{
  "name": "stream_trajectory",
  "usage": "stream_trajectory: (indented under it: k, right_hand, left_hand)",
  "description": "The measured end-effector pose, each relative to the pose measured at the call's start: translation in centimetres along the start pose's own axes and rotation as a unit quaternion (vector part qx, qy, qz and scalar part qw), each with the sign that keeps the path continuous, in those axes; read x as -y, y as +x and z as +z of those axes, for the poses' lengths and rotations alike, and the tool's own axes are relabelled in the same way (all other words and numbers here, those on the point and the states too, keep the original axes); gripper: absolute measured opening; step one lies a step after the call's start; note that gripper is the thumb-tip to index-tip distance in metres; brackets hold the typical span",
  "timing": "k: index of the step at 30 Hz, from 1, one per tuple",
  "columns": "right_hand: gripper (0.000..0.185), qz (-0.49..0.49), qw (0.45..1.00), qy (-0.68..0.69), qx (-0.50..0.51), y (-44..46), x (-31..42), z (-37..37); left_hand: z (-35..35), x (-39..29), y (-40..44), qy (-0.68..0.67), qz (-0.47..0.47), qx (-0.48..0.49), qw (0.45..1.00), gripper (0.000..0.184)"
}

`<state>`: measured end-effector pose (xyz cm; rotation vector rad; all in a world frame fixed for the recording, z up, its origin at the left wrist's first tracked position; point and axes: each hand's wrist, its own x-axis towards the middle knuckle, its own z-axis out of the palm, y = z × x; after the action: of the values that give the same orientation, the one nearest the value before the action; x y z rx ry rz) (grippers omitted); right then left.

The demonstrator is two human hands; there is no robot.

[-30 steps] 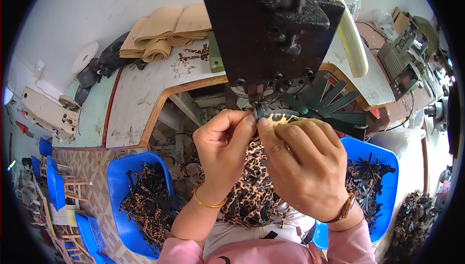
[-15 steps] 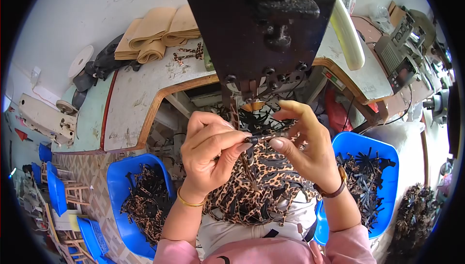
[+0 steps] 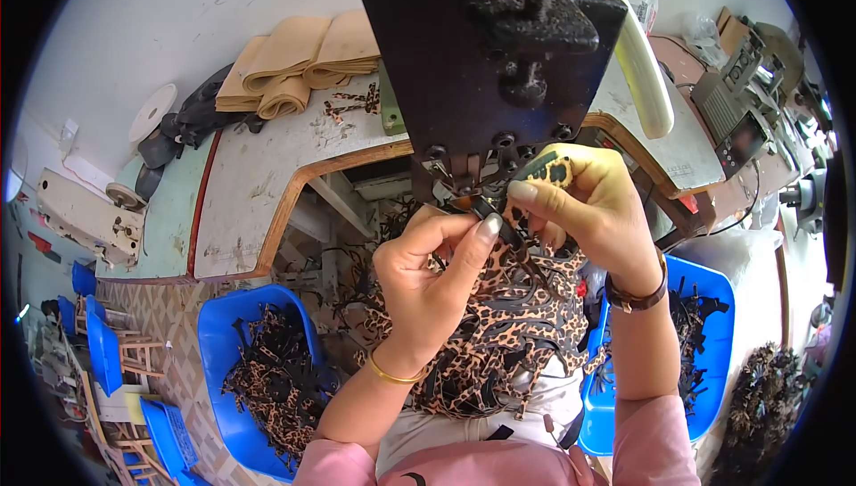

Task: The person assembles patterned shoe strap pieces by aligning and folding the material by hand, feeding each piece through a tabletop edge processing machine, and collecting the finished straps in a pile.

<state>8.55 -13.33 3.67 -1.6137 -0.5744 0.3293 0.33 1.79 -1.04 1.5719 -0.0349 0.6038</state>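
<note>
The left hand has risen from below the machine to just beside its lower end. There its grip pinches a dark strip between thumb and fingers. The strip slants down and to the right from that pinch, over the pile of leopard and black strips on the lap.

The right hand has changed more. 0.5 s ago its fingers were loosely spread beside the left; now it is higher, right of the machine's lower end, with thumb and fingers closed on a leopard piece with dark patches. Whether this piece and the strip are 1 length or 2, I cannot tell.

As I judge it, the work has gone from handling a strip clear of the machine to placing it there, the left guiding close in and the right managing the other piece. Whether the strip touches the machine is hidden. The 2 tubs, left and right, show no clear change.
</note>
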Motion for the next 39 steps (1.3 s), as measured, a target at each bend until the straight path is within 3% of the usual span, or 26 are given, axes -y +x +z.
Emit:
stream_trajectory:
  k: [3,9,14,18,20,24,26,29,32,34,36,37,38,39]
  right_hand:
    - [0.021,0.023,1.000,0.009,0.007,0.6,0.9,0.1]
    - [0.021,0.033,0.998,0.052,0.033,1.5,1.4,-0.2]
    - [0.024,0.010,0.996,0.084,0.040,1.4,0.6,-0.2]
    - [0.019,-0.031,0.999,0.017,0.035,0.5,-0.2,-0.2]
    - [0.011,-0.027,0.997,0.071,0.022,0.1,-0.2,0.3]
    - [0.022,-0.050,0.989,0.141,0.003,0.2,-0.5,2.3]
    - [0.021,-0.048,0.992,0.117,-0.005,0.5,-0.3,3.1]
    - [0.024,-0.040,0.995,0.083,-0.036,0.4,-0.8,3.6]
    - [0.018,-0.046,0.994,0.061,-0.082,-0.7,-2.8,2.0]
    - [0.017,-0.036,0.995,-0.047,-0.082,-2.0,-7.4,0.9]
    - [0.021,0.006,0.970,-0.239,0.048,-4.4,-11.5,0.2]
    - [0.025,-0.075,0.951,-0.295,0.056,-6.0,-14.2,0.6]
    - [0.028,-0.160,0.921,-0.349,0.064,-7.4,-16.3,1.3]
    - [0.031,-0.130,0.913,-0.382,0.060,-8.6,-16.8,2.3]
  left_hand:
    - [0.8,0.0,-0.3,-0.090,-0.030,-0.024,0.995,0.008]
    - [1.5,-0.2,-0.4,-0.129,-0.019,-0.063,0.989,0.008]
    - [0.3,-0.1,-0.1,-0.104,0.010,-0.062,0.993,0.007]
    - [-1.8,-0.7,0.5,-0.014,0.018,-0.025,0.999,0.006]
    - [-2.8,-0.8,0.7,0.011,0.027,-0.014,0.999,0.007]
    - [-3.8,-1.3,0.4,-0.037,-0.012,-0.023,0.999,0.009]
    - [-4.5,-1.4,-0.3,-0.052,-0.096,-0.064,0.992,0.008]
    - [-5.9,-1.5,-1.1,-0.002,-0.050,-0.154,0.987,0.009]
    - [-13.9,-1.7,-4.5,0.065,-0.043,-0.193,0.978,0.012]
    - [-19.4,-0.9,-7.0,0.143,-0.081,-0.325,0.931,0.016]
    - [-31.5,1.7,-13.0,0.353,-0.223,-0.303,0.857,0.029]
    - [-36.2,3.3,-16.5,0.480,-0.291,-0.259,0.786,0.034]
    - [-36.5,4.2,-19.0,0.579,-0.340,-0.222,0.707,0.036]
    - [-36.7,5.0,-21.5,0.665,-0.383,-0.181,0.615,0.038]
